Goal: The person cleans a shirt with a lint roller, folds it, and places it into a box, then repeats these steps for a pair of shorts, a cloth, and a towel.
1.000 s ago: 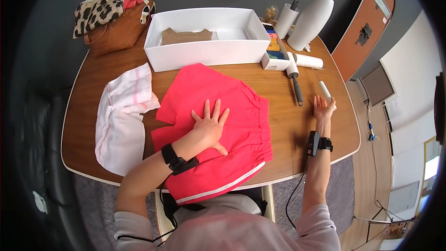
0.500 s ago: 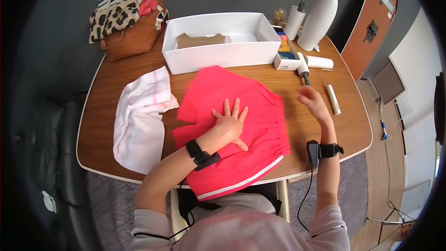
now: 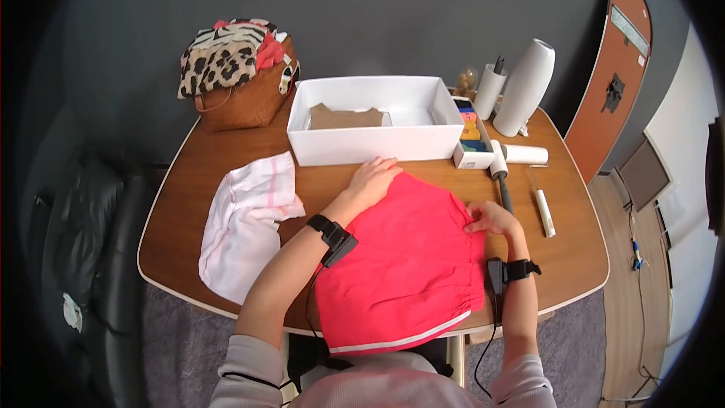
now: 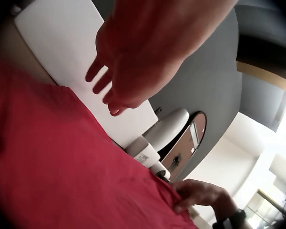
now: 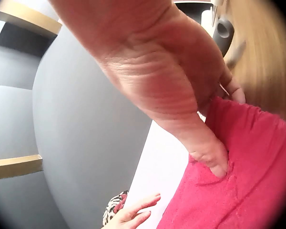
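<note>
Red shorts [image 3: 404, 257] with a white side stripe lie spread on the table, waistband to the right. My left hand [image 3: 375, 183] is at their far leg corner, by the front wall of the white box [image 3: 377, 145]. Its fingers look extended in the left wrist view. At the far end of the waistband, my right hand [image 3: 495, 219] pinches the red cloth, the thumb [image 5: 217, 164] on top and fingers behind the edge. Part of the near-left leg is hidden under my left forearm.
A folded white cloth [image 3: 245, 234] lies left of the shorts. Behind it stands a brown bag [image 3: 253, 102] topped with patterned clothes. The box holds a brown garment [image 3: 343, 118]. Lint rollers [image 3: 527, 154], a small tray [image 3: 474, 159] and a white vase [image 3: 525, 87] are at the right.
My left hand has slid from the middle of the shorts to their far edge. My right hand has left the small white roller, moved left and taken the waistband corner.
</note>
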A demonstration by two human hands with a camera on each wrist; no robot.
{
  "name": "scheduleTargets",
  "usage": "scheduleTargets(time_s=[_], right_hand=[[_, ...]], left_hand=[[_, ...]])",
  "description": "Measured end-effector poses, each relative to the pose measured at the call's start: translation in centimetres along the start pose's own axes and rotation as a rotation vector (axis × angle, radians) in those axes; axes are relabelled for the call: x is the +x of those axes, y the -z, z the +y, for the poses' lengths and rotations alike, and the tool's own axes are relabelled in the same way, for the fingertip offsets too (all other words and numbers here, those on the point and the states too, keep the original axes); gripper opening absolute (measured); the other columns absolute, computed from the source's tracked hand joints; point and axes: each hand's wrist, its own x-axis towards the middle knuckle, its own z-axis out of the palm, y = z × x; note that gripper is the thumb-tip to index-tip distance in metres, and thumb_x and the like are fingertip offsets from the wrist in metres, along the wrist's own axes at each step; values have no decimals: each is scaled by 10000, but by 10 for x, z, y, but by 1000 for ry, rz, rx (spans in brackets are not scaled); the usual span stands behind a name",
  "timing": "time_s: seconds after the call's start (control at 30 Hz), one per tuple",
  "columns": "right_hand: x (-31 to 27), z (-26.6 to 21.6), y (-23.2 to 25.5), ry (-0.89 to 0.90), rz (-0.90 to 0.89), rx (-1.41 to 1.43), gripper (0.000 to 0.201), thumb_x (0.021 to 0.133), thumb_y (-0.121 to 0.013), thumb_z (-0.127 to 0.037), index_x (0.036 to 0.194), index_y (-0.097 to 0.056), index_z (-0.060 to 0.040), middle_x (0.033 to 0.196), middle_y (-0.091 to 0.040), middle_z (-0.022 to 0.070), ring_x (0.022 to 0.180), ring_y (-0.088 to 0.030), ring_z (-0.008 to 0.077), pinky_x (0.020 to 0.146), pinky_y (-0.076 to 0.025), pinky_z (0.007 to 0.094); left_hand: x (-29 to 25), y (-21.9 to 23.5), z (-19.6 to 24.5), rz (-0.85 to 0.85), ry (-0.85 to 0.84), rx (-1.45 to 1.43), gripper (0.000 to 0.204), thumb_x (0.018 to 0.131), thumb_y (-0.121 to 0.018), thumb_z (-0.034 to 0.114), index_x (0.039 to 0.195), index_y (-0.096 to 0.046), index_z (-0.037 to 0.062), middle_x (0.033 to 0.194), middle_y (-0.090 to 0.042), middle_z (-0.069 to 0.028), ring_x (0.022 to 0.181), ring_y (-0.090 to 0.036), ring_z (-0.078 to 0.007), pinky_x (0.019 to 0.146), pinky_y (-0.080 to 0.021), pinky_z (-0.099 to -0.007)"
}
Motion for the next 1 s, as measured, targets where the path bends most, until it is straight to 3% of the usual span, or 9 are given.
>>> scheduleTargets(time_s=[0.13,0.23,0.43,0.6,0.73,0.8,0.87,0.9,1.0], right_hand=[[-3,10,-5,157,46,100,285,632,-743,-185,782,-547,-43,645,-526,46,637,-488,149,630,-409,266],[-12,7,-1,107,41,95,291,629,-745,-199,774,-547,-44,641,-522,45,633,-485,147,630,-411,267],[-22,17,2,-123,8,-19,376,619,-744,-314,841,-606,-43,723,-600,108,683,-560,227,609,-417,320],[-30,15,16,-45,-24,-57,352,614,-751,-270,818,-594,-29,714,-585,115,666,-548,222,597,-417,319],[-21,6,12,112,572,73,250,615,-713,-106,799,-576,-5,735,-542,131,652,-545,254,606,-439,318],[-22,-12,18,144,784,106,213,620,-682,-12,792,-557,5,749,-517,115,640,-536,228,595,-439,301],[-28,-18,20,186,787,129,198,628,-654,25,793,-547,6,744,-497,99,635,-526,197,586,-435,281],[-30,-20,20,209,789,142,194,632,-641,44,794,-541,6,741,-487,91,632,-521,181,582,-432,271],[-39,-13,23,178,573,215,207,611,-649,61,780,-554,-11,742,-507,49,659,-513,132,599,-436,246]], left_hand=[[32,-22,-18,-13,-246,-13,398,683,-536,-8,1073,-561,68,1152,-514,-123,1076,-454,-271,912,-369,-353],[43,-25,-13,-201,-148,74,283,706,-527,1,969,-596,78,1066,-552,-77,1041,-488,-227,898,-386,-338],[46,-7,-5,-305,-154,233,88,677,-557,28,763,-578,39,853,-582,-133,844,-563,-302,737,-453,-384],[40,24,-4,49,-108,14,48,694,-543,26,733,-524,6,789,-552,-161,788,-544,-347,667,-447,-417],[51,67,0,364,-42,1,73,700,-559,33,717,-495,3,756,-536,-142,767,-527,-331,670,-429,-406],[48,92,7,408,-68,-21,87,693,-580,45,699,-496,22,726,-527,-119,758,-516,-313,659,-410,-390],[36,112,13,451,-132,25,119,671,-609,62,677,-492,44,698,-517,-95,708,-504,-279,632,-392,-365],[26,118,17,374,-105,19,127,667,-614,66,676,-489,45,706,-511,-91,726,-500,-276,653,-390,-367],[-19,120,26,161,-68,-51,149,656,-628,85,669,-483,57,718,-497,-75,763,-490,-260,691,-382,-363]])
